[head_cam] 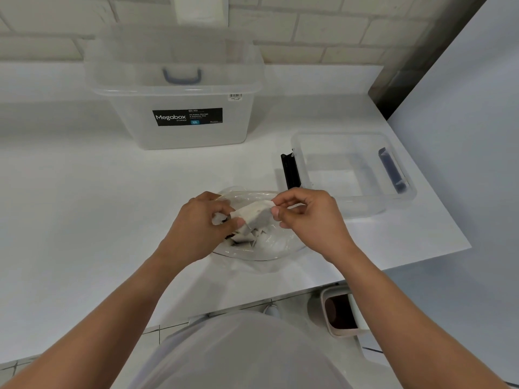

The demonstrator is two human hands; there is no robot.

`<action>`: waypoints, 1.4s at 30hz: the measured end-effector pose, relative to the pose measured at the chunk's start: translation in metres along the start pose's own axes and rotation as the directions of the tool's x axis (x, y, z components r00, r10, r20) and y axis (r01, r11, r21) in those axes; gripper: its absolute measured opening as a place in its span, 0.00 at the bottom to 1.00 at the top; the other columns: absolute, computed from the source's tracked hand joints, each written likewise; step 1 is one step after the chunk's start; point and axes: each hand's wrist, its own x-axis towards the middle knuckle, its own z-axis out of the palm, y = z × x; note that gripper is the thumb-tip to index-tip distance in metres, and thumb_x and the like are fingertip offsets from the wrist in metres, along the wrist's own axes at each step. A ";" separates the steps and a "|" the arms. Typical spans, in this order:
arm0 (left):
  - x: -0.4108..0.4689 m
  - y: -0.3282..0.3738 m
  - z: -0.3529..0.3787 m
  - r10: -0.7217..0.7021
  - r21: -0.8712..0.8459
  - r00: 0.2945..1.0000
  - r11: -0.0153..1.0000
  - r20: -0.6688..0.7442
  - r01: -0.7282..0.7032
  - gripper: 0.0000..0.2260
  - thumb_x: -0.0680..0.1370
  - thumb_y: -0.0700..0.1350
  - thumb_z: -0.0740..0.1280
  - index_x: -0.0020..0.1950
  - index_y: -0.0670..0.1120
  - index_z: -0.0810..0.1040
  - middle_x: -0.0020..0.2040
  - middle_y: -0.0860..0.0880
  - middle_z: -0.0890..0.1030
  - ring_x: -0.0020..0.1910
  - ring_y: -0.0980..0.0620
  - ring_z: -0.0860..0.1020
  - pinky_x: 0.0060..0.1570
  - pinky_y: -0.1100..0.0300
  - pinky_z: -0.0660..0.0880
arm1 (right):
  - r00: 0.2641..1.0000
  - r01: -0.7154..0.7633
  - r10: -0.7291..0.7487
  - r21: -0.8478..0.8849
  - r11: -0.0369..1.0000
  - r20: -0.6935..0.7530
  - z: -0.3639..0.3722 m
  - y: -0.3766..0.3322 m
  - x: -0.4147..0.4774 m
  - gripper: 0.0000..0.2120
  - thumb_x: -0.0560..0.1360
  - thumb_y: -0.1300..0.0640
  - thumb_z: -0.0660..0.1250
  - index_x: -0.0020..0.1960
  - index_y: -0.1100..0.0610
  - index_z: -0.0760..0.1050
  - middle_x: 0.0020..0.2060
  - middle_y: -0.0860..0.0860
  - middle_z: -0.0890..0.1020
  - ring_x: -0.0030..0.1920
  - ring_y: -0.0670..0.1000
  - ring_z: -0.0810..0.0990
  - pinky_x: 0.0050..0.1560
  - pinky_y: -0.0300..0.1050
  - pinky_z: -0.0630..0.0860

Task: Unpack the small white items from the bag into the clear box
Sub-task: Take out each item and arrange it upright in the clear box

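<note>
Over the crumpled clear plastic bag (266, 245), the left hand (196, 228) clamps thumb and fingers on a small white wedge-shaped block (254, 216); the right hand (306, 217) pinches its upper corner, likely freeing it. The shallow clear plastic box (365, 204) stands open just right, handy for dropping

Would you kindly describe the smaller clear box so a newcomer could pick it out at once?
On the white table, look right of the bag of white pieces at the front, toward the table's right edge. The low, shallow clear box sits there, lidless, with a dark clip at each end. Unlike the tall Megabox bin at the back, it bears no black label.
</note>
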 end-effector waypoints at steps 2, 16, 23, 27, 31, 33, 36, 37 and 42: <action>0.001 0.000 0.000 0.001 0.015 1.000 1.000 -0.002 -0.001 0.03 0.75 0.49 0.76 0.46 0.51 0.86 0.58 0.54 0.80 0.57 0.55 0.76 0.54 0.62 0.67 | 1.000 0.016 -0.016 -0.020 1.000 0.013 -0.010 -0.005 -0.001 0.05 0.75 0.59 0.75 0.47 0.49 0.85 0.40 0.45 0.85 0.37 0.49 0.86 0.48 0.50 0.84; 0.006 0.009 0.016 -0.019 0.128 0.999 0.992 -0.028 0.023 0.09 0.74 0.52 0.76 0.39 0.62 0.78 0.58 0.55 0.79 0.55 0.48 0.77 0.53 0.57 0.69 | 0.902 0.321 -0.430 -0.593 0.739 -0.047 -0.128 -0.035 0.032 0.09 0.78 0.58 0.70 0.52 0.47 0.86 0.46 0.40 0.85 0.43 0.44 0.83 0.48 0.48 0.81; 0.005 0.013 0.018 -0.053 0.120 0.997 0.991 -0.050 0.058 0.12 0.74 0.52 0.76 0.36 0.66 0.76 0.57 0.56 0.79 0.55 0.50 0.77 0.52 0.58 0.69 | 0.933 0.305 -0.332 -0.791 0.530 0.138 -0.134 -0.024 0.065 0.12 0.78 0.57 0.66 0.53 0.44 0.85 0.51 0.41 0.85 0.50 0.50 0.81 0.47 0.47 0.78; 0.004 0.016 0.022 -0.079 0.121 0.994 0.989 -0.069 0.087 0.12 0.74 0.52 0.76 0.37 0.66 0.76 0.58 0.54 0.79 0.56 0.50 0.77 0.53 0.58 0.69 | 0.945 0.325 -0.161 -0.794 0.514 0.283 -0.126 -0.006 0.085 0.14 0.78 0.57 0.65 0.54 0.42 0.85 0.53 0.40 0.84 0.52 0.49 0.81 0.43 0.43 0.73; 0.004 0.018 0.025 -0.112 0.109 0.989 0.987 -0.097 0.122 0.09 0.73 0.52 0.77 0.38 0.63 0.79 0.58 0.54 0.80 0.56 0.51 0.76 0.51 0.59 0.67 | 0.922 0.349 -0.083 -0.718 0.603 0.378 -0.111 0.007 0.100 0.11 0.78 0.55 0.68 0.53 0.42 0.86 0.49 0.40 0.85 0.48 0.46 0.80 0.45 0.43 0.75; 0.004 0.019 0.026 -0.139 0.094 0.985 0.984 -0.100 0.149 0.05 0.73 0.52 0.77 0.40 0.59 0.82 0.59 0.55 0.80 0.57 0.52 0.76 0.50 0.62 0.67 | 0.919 0.338 -0.057 -0.701 0.628 0.391 -0.103 0.013 0.107 0.10 0.78 0.54 0.69 0.53 0.42 0.85 0.48 0.39 0.85 0.48 0.45 0.79 0.42 0.42 0.73; 0.003 0.018 0.026 -0.149 0.077 0.983 0.985 -0.102 0.158 0.03 0.73 0.52 0.77 0.41 0.58 0.84 0.59 0.55 0.80 0.56 0.57 0.75 0.47 0.72 0.65 | 0.913 0.326 -0.019 -0.704 0.631 0.407 -0.094 0.022 0.115 0.09 0.76 0.55 0.71 0.51 0.42 0.86 0.41 0.37 0.81 0.48 0.45 0.78 0.36 0.39 0.69; 0.002 0.019 0.025 -0.153 0.066 0.983 0.985 -0.101 0.160 0.04 0.73 0.52 0.77 0.41 0.58 0.84 0.59 0.56 0.80 0.55 0.58 0.74 0.47 0.75 0.65 | 0.913 0.323 -0.013 -0.704 0.633 0.407 -0.091 0.025 0.117 0.09 0.75 0.55 0.72 0.50 0.43 0.86 0.39 0.36 0.80 0.48 0.45 0.79 0.35 0.39 0.68; 0.000 0.022 0.024 -0.161 0.025 0.982 0.986 -0.097 0.164 0.07 0.73 0.51 0.78 0.38 0.61 0.82 0.58 0.56 0.80 0.51 0.68 0.74 0.46 0.79 0.64 | 0.922 0.296 -0.001 -0.707 0.643 0.386 -0.083 0.036 0.120 0.07 0.74 0.54 0.75 0.49 0.44 0.86 0.40 0.39 0.82 0.47 0.47 0.82 0.36 0.39 0.69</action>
